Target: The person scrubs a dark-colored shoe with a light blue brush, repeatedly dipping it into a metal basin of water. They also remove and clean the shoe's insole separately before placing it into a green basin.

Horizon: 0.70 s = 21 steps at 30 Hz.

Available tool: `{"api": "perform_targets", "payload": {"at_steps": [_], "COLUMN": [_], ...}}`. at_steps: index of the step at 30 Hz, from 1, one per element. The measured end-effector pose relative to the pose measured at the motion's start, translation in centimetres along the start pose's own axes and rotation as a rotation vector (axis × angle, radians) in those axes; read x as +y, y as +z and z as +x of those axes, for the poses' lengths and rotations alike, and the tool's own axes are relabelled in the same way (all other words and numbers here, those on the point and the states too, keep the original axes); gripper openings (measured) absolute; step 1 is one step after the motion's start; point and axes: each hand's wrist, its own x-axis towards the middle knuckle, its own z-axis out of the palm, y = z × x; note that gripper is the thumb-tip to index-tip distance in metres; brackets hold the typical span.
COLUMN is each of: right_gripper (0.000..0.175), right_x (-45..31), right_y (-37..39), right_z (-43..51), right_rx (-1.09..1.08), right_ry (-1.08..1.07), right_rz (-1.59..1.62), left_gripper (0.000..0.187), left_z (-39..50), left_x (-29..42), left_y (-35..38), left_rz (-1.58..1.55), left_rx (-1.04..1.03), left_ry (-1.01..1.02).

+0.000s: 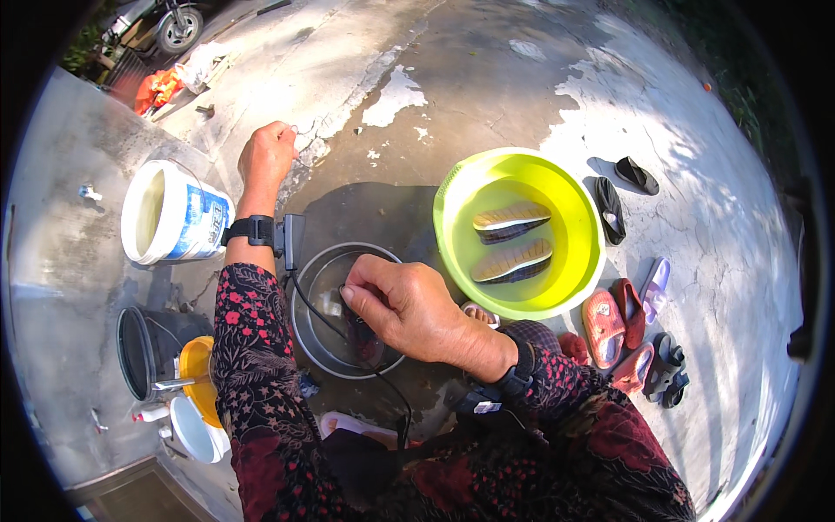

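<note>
My left hand (267, 153) is raised over the concrete beyond the white bucket, fingers curled, with nothing visible in it. My right hand (411, 313) is above the right side of a round metal basin (302, 326), thumb and forefinger drawn together. A dark red item (363, 342) shows below that hand in the basin; whether the fingers grip it is hidden. To the right, a yellow-green plastic tub (587, 261) holds water and a pair of dark checked shoes (512, 261), their tan soles turned up.
A white bucket (147, 212), a dark bucket (134, 355), a yellow container (197, 375) and a pale basin (196, 430) are at left. Black shoes (610, 209), red slippers (603, 326), a lilac slipper (655, 290) and dark sandals (665, 368) lie right of the tub. A motorcycle wheel (179, 30) shows far off.
</note>
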Motion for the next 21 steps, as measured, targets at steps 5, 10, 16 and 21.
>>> {"api": "perform_targets", "payload": {"at_steps": [5, 10, 16, 21], "right_gripper": [0.014, 0.014, 0.013, 0.012], "right_x": [-0.4, -0.5, -0.5, -0.5], "right_y": [0.1, 0.3, 1.0, 1.1], "right_z": [-0.3, -0.2, -0.1, 0.0], "right_rx": [-0.01, -0.012, -0.03, -0.047], "right_ry": [-0.002, -0.005, -0.025, -0.008], "right_rz": [0.006, -0.016, -0.039, -0.048], "left_gripper": [0.015, 0.014, 0.008, 0.013], "left_z": [-1.9, -2.6, -0.7, 1.3], "left_x": [-2.7, -6.5, -8.8, -10.5], "left_y": [3.5, 3.0, 1.7, 1.8], "left_rz": [-0.073, -0.442, -0.605, -0.462], "left_rx": [0.404, 0.113, 0.168, 0.285], "left_ry": [0.158, -0.035, 0.065, 0.147]}}
